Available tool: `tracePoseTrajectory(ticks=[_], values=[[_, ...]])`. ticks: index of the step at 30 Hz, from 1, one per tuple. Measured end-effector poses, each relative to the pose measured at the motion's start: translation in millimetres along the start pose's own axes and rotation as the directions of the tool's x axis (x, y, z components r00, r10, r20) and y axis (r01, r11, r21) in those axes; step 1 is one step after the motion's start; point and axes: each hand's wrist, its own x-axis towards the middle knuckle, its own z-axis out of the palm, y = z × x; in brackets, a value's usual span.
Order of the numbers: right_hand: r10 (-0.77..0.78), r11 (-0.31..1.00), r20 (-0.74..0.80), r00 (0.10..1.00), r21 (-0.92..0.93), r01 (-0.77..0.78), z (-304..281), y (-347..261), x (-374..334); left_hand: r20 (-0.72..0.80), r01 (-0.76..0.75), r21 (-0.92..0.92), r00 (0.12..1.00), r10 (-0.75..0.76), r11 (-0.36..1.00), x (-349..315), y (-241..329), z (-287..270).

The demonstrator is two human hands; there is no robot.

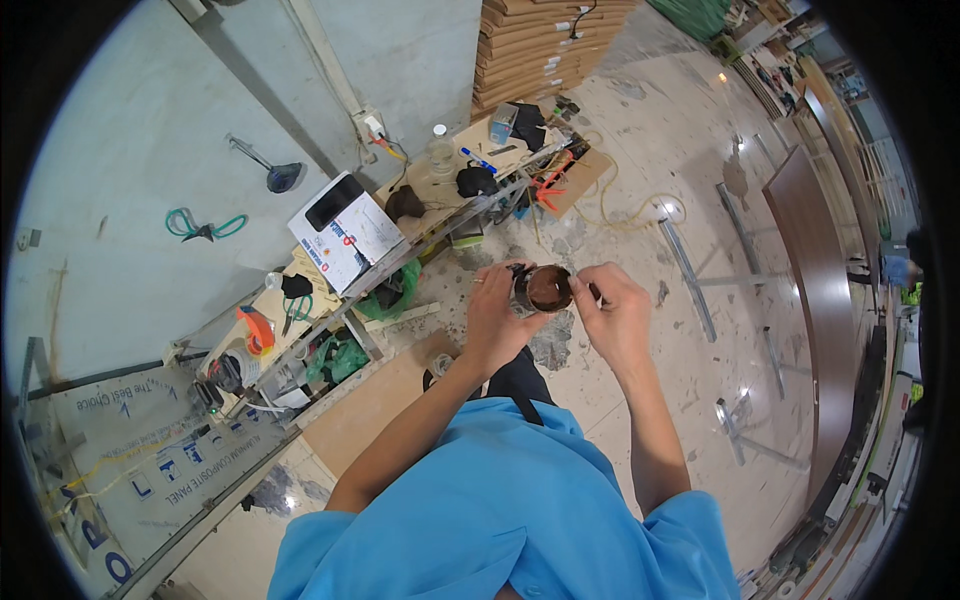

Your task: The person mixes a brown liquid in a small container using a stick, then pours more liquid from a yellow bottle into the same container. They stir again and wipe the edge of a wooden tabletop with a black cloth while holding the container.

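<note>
In front of my body, my left hand is wrapped round a small round container and keeps it off the floor. Its open top faces up and shows a reddish-brown inside; whether that is a liquid or a coating I cannot tell. My right hand is closed in a pinch at the container's right rim. A small dark bit shows by its thumb and forefinger, too hidden to name.
Along the wall at left runs a narrow workbench with a white box, a phone, a clear bottle and an orange tape dispenser. Metal bars lie on the floor at right, near a brown panel. Flat cardboard is stacked behind.
</note>
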Motion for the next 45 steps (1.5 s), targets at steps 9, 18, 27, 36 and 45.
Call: tracePoseTrajectory(ticks=[9, 18, 27, 36, 45], values=[[0.127, 0.980, 0.060, 0.990, 0.146, -0.134, 3.5, -3.5, -7.8, -0.038, -0.024, 0.005, 0.999, 0.024, 1.000, -2.5, -0.7, 0.0], [0.058, 0.982, -0.019, 0.998, 0.181, -0.053, 6.6, -7.4, -7.1, -0.040, -0.014, 0.017, 0.999, 0.015, 1.000, -4.4, -0.7, -6.2], [-0.011, 0.992, -0.059, 0.998, 0.127, 0.019, 13.6, -8.7, -8.1, -0.044, -0.029, 0.032, 0.999, 0.031, 0.999, -9.2, -3.4, -11.7], [0.003, 0.999, 0.067, 0.998, 0.041, -0.006, 11.6, -13.8, -7.4, -0.009, -0.002, 0.022, 1.000, 0.003, 1.000, -10.6, -3.2, -15.3], [0.035, 0.991, 0.046, 0.998, 0.131, -0.041, 12.3, -11.3, -9.3, -0.016, -0.007, 0.020, 1.000, 0.007, 1.000, -10.7, -5.9, -13.3]])
